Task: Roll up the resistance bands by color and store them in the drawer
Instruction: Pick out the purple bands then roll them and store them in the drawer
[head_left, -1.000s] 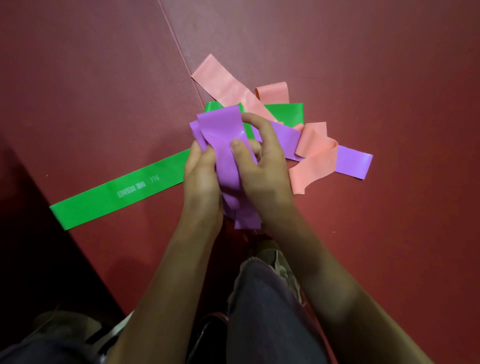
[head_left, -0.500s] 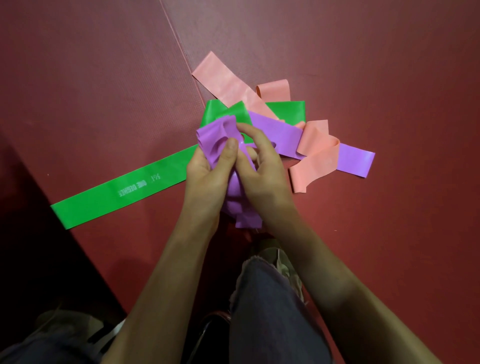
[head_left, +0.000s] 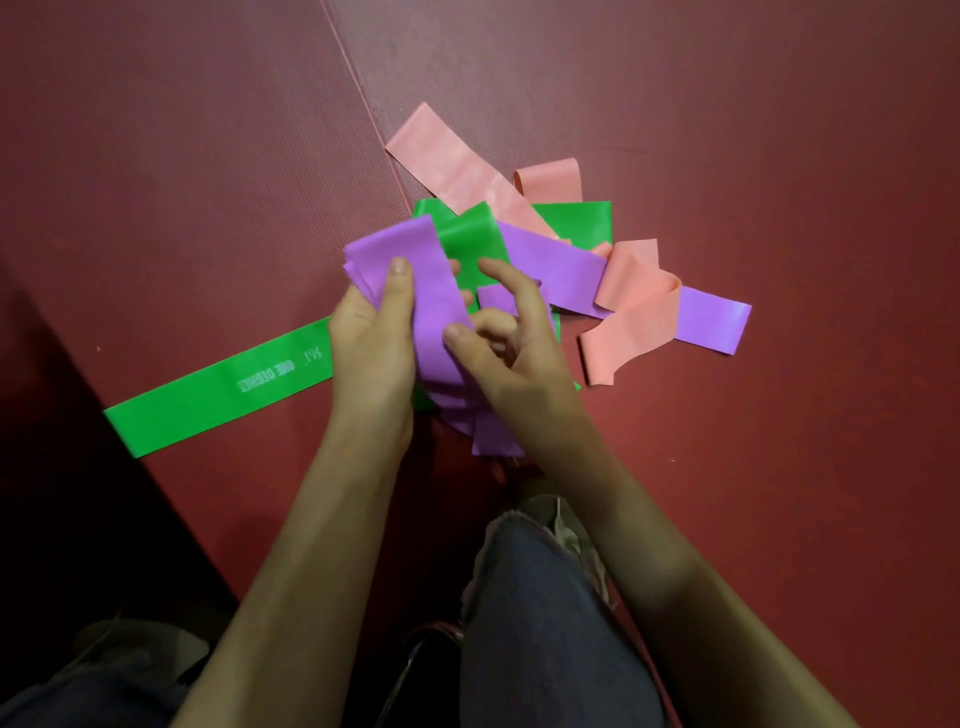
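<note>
Risk, tangle: the purple band (head_left: 415, 280) leads from the hands toward the heap, where a purple length passes under the pink band (head_left: 636, 312) and beside a fold of the green band (head_left: 218, 389). Whether it is all one strip I cannot tell. If it is, drawing it in would likely drag the other colours along.
Risk, loose roll: the held part looks folded and bunched rather than wound tight, and a slack start would probably spring open on release.
Risk, slip: the material looks smooth and stretchy, so a tug against a caught end could pull it out of the pinch.
Risk, storage: the drawer is not in view and no band is rolled yet, so the task looks early.
Left hand (head_left: 371, 358): closed round the folded upper part of the purple band, with the left thumb (head_left: 397, 283) laid flat on its face and the fingers hidden behind it.
Right hand (head_left: 519, 364): just beside the left, pinching the same band. The right thumb (head_left: 460, 338) presses it lower down, the middle fingers are curled in, and the index finger is stretched toward the green fold.
Location, purple band: lifted above the mat (head_left: 727, 130) in both hands, with a tail hanging toward the person's knee.
Location, green band: a printed strip lying flat on the mat, running left from under the left hand.
Location, pink band: looped on the mat, right of the hands.
</note>
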